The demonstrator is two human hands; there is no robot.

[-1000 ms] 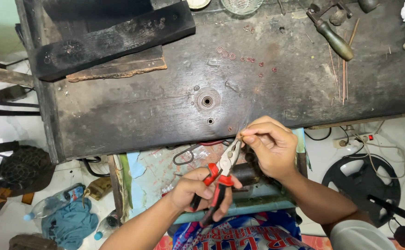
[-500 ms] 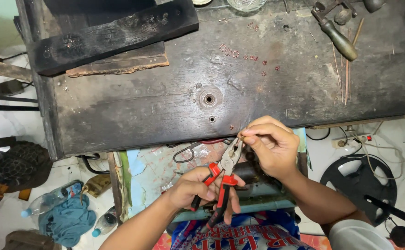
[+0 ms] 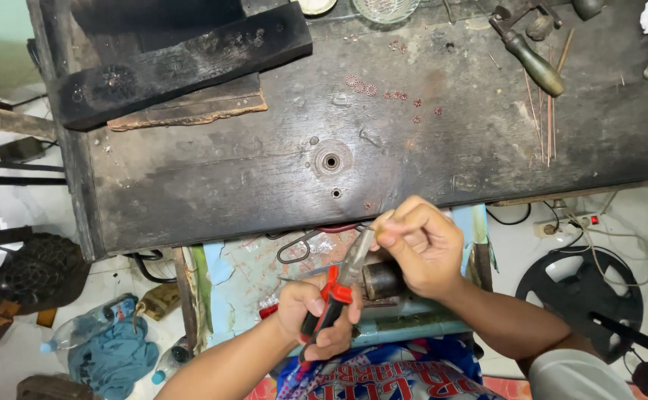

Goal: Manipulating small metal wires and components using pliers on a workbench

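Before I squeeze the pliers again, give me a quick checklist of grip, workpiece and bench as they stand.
1. Left hand wrapped around both handles of the red-and-black-handled steel pliers: ok.
2. Plier tip reaches the right hand fingertips: ok.
3. Small piece seated in the jaws: cannot tell, fingers hide it.
4. Tiny copper-coloured rings lying apart on the dark scorched wooden bench: ok.
5. Green-handled tool away from both hands: ok.
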